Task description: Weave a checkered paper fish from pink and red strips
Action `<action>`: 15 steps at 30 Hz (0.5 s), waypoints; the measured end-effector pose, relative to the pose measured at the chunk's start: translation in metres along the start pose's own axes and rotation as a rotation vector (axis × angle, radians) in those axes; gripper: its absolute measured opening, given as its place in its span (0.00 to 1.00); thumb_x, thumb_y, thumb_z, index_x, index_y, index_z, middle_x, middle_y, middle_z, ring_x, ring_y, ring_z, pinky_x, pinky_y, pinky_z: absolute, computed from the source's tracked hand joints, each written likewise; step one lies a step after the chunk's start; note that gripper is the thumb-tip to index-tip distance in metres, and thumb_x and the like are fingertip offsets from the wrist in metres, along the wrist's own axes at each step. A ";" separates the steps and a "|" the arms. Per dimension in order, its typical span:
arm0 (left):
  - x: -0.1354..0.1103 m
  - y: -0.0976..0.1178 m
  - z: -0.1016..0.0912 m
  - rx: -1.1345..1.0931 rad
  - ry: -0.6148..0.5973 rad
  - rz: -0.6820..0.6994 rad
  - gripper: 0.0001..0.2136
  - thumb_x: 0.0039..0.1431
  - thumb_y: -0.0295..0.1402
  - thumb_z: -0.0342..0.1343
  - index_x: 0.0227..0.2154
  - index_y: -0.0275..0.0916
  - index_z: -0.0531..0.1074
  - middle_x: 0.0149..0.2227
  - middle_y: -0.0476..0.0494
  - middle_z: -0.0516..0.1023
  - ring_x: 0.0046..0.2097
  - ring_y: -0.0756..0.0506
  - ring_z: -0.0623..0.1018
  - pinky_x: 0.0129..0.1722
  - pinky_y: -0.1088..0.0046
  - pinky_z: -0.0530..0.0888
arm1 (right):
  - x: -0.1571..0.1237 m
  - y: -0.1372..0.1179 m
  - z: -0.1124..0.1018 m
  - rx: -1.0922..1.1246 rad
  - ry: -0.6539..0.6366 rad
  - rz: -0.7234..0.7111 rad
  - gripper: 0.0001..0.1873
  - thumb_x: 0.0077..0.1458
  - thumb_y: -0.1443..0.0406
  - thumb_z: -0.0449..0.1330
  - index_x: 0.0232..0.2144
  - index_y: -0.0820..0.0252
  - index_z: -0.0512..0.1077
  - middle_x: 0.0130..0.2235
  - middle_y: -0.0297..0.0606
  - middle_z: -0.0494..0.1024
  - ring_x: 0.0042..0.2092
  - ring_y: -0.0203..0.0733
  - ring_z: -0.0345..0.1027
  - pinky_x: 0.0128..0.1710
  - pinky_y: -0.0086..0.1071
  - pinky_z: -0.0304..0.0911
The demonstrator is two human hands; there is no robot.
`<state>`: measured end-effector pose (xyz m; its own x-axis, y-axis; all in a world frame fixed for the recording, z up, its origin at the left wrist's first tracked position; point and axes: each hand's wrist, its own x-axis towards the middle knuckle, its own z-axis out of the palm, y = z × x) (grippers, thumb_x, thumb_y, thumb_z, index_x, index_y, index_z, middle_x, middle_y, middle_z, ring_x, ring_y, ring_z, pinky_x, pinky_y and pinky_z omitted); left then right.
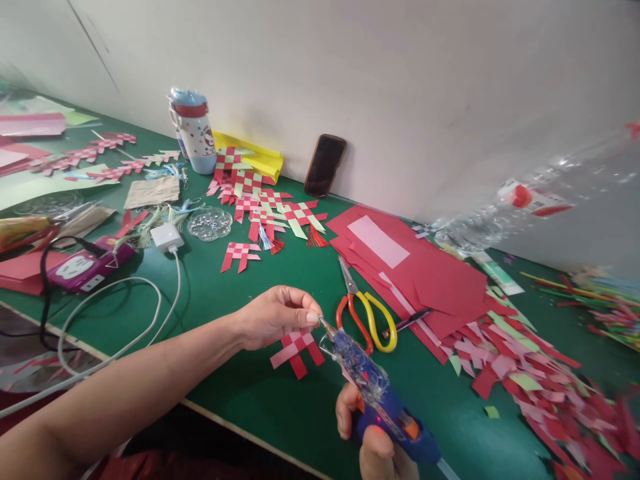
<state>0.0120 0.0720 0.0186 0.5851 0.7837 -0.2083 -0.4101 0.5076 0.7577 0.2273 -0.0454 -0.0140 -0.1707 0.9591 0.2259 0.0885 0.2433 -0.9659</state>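
Observation:
My right hand (pixel 375 447) is wrapped round a blue hot glue gun (pixel 375 387), its metal nozzle pointing up and left. Strings of dried glue cling to its front, and a red light glows on its side. My left hand (pixel 285 317) pinches something tiny at the nozzle tip; I cannot make out what it is. Below those fingers a woven red and pink paper fish (pixel 299 351) lies on the green table (pixel 235 393), partly hidden by the hand. Just beyond the glue gun are scissors (pixel 367 313) with red and yellow handles.
Red paper sheets (pixel 450 287) and a heap of paper scraps (pixel 540 393) spread rightward. A clear plastic bottle (pixel 465 230) leans there. Behind are several woven fish (pixel 249 181), a phone (pixel 325 165) and a flask (pixel 197 133). A bead dish (pixel 210 224), white cable (pixel 159 313) and purple power strip (pixel 87 267) lie left.

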 end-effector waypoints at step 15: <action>0.000 0.002 0.001 -0.006 0.033 0.000 0.15 0.40 0.38 0.74 0.25 0.32 0.77 0.22 0.50 0.72 0.26 0.55 0.68 0.30 0.77 0.63 | 0.004 -0.006 0.000 -0.097 0.016 -0.021 0.19 0.62 0.46 0.51 0.39 0.52 0.70 0.26 0.31 0.74 0.25 0.36 0.67 0.25 0.28 0.66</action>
<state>0.0122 0.0727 0.0212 0.5616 0.7950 -0.2291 -0.4145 0.5100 0.7537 0.2259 -0.0430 -0.0075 -0.1582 0.9555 0.2491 0.1799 0.2759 -0.9442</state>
